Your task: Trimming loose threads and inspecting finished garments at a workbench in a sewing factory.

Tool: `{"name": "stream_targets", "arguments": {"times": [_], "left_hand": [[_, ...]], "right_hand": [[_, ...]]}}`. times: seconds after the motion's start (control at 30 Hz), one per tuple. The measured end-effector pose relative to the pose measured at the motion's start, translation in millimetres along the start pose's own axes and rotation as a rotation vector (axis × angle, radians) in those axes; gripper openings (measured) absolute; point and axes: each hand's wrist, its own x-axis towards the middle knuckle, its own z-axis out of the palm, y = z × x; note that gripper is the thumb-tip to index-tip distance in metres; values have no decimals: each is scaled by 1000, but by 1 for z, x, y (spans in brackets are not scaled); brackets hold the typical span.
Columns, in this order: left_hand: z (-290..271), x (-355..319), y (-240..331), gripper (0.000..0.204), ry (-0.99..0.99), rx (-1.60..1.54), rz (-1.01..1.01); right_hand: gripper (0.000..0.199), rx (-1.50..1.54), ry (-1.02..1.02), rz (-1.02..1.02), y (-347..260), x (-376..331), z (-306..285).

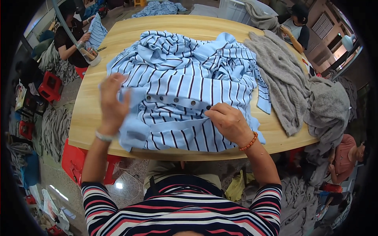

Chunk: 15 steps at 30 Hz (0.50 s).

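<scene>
Stool, red (50, 85), at far L; above it, co-worker (71, 45) holds blue striped cloth (97, 29). Next, cup of slim tools (91, 59) at L edge of wooden counter (88, 114). Wearer's L hand (112, 104), blurred, is at L end of button band (184, 101); thumb & fingers apart, nothing visibly gripped. Mid-counter: light-blue garment (234, 92) w/ dark stripes, heaped at back, flatter in front, w/ five dark round buttons (193, 102) in a row across it. R hand (230, 122), beaded bracelet (249, 142) at wrist, pinches cloth by rightmost button, fingertips closed. Farther R: grey knits (275, 74) drape over counter's edge; another person (303, 35) sits beyond.

To handle this well, prob. best to keep band flat & lightly taut betw. hands, pinch close to each button, & hold loose folds clear so no 2nd layer gets caught.

Hard to make out: whether L fingertips touch cloth (blur); whether heap is one piece or several; what's under R fingers, incl. any buttonhole; scene's outer rim, dark & cut off.
</scene>
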Motion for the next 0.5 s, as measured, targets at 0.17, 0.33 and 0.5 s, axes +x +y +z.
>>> {"name": "stream_targets", "arguments": {"times": [0.17,0.33,0.5], "left_hand": [[37,-40,124,56,-420,-414,153],[92,-50,135,47,-375,-726,-208],[88,-49,137,24,-538,-810,-277]], "right_hand": [[17,79,0,49,-6,-2,-1],[20,148,-46,78,-9,-6,-7],[22,263,2,179,-13,-15,-15]]}}
